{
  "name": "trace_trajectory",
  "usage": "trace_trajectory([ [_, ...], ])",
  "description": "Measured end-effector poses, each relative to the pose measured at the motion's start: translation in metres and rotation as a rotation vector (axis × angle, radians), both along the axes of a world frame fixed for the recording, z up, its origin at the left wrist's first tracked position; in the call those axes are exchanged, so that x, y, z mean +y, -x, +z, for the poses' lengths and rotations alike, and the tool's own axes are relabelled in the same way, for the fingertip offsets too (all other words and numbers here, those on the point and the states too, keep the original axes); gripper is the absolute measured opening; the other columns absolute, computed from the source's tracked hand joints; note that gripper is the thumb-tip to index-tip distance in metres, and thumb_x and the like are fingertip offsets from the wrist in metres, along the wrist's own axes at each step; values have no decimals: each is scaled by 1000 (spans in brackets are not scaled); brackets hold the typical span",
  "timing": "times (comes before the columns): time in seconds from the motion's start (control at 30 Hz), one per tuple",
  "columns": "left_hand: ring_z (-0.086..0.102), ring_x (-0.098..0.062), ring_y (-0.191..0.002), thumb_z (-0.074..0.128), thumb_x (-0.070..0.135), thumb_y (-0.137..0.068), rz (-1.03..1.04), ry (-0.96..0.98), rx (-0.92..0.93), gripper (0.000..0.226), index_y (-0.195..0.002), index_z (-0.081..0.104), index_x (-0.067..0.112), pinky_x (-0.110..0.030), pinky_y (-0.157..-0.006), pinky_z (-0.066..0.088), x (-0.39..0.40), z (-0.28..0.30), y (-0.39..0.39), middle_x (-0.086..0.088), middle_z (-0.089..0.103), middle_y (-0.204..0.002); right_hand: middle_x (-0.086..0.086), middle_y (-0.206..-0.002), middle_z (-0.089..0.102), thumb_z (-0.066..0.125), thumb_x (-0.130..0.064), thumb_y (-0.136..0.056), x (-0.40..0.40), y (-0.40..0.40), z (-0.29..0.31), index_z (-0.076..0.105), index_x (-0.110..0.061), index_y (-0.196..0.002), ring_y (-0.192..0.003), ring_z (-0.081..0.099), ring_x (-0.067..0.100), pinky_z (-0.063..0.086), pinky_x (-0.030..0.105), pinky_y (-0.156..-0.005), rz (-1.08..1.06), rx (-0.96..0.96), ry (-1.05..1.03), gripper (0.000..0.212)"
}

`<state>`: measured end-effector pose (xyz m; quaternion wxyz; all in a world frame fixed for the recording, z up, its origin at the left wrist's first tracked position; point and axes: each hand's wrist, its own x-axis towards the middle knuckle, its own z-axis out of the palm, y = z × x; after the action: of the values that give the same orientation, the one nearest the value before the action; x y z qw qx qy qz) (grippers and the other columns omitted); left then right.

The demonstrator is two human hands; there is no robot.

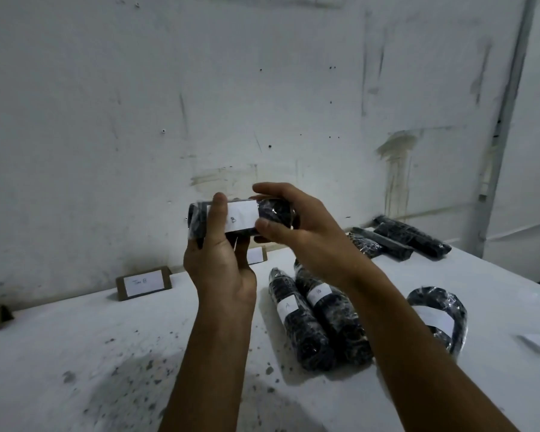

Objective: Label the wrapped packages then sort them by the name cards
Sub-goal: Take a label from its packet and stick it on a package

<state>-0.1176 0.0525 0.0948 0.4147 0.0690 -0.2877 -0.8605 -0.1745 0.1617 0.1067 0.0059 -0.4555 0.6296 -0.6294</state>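
Both hands raised over the tabletop (pixel 75 353), gripping one wrapped package (pixel 275 213) between them at about 12 o'clock.

I see the left hand (pixel 219 260) curled around its left end, thumb pressed on the white label (pixel 242 218) marked "B"; right hand (pixel 300 232) clasps the right end. At 3 o'clock lie labelled package A (pixel 296 322) and package B (pixel 334 319), side by side, touching. Name card (pixel 143 283) stands at 10 o'clock by the wall; unlabelled packages (pixel 409 236) lie at 2 o'clock.

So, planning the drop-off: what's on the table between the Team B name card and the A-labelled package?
Head view: only bare, speckled table between name card and A-labelled package; the left hand's forearm crosses above.
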Motion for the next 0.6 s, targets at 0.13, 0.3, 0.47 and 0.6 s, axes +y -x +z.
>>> trace_trajectory([
  [0.13, 76, -19, -97, 79, 19, -84, 71, 25, -17, 36, -117, 67, 11, -28, -69, 61, 4, 1, -1, -7, 75, -109, 8, -127, 65, 58, -7, -98, -3, 4, -2, 55, -14, -139, -115, 67, 25, 58, 40, -96, 71, -117, 70, 42],
  [0.3, 76, -19, -96, 80, 21, -84, 97, 46, -33, 36, -116, 67, 13, -30, -70, 62, 1, 2, -4, -8, 75, -112, 3, -128, 63, 65, -2, -96, -4, 3, -4, 49, -17, -143, -115, 66, 19, 58, 35, -96, 46, 21, -4, 51],
  [0.47, 75, -18, -99, 80, 21, -83, 109, 114, -44, 30, -110, 68, 13, -30, -72, 62, 2, 6, -5, -4, 76, -106, 1, -120, 63, 70, 12, -85, -1, 6, -6, 50, -19, -141, -107, 66, 13, 56, 31, -93, 13, 95, -58, 67],
  [0.6, 75, -23, -101, 81, 15, -83, 103, 173, -45, 38, -117, 68, 4, -34, -74, 63, 0, 6, -6, -11, 76, -109, 4, -121, 65, 74, -1, -88, 6, 6, -4, 54, -21, -139, -110, 67, 22, 57, 46, -96, 103, -15, -9, 59],
])
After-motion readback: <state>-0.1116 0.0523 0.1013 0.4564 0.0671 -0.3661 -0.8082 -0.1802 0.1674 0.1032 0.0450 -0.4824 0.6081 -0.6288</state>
